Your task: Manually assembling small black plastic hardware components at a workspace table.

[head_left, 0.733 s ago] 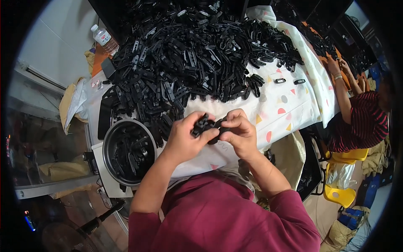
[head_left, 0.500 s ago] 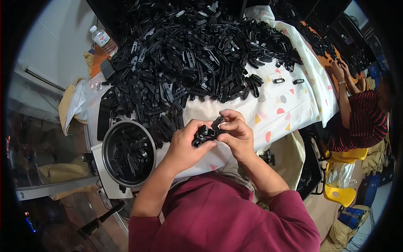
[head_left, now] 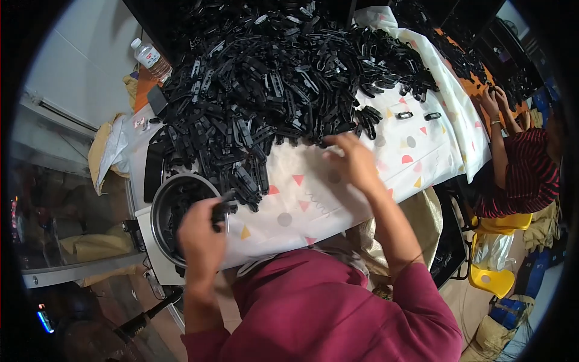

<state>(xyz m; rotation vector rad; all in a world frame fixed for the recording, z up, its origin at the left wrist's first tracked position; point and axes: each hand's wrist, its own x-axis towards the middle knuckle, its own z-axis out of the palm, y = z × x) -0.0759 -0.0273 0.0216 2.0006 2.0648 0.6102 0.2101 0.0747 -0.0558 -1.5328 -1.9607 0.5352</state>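
My left hand, blurred, is over the right side of a round metal bowl and closed on a black plastic part. More black pieces lie inside the bowl, partly hidden by the hand. My right hand reaches to the front edge of a large pile of black plastic parts. Its thumb and forefinger are apart, with the fingertips at a dark piece on the edge; a firm hold on it does not show.
A patterned white sheet covers the table. Two single parts, one of them a small black clip-like piece, lie right of the pile. A plastic bottle stands back left. At right, another person works near a yellow stool.
My hands have separated. The left has moved left to the bowl with a black part, and the right has gone forward to the pile's edge. The right hand no longer holds the part.
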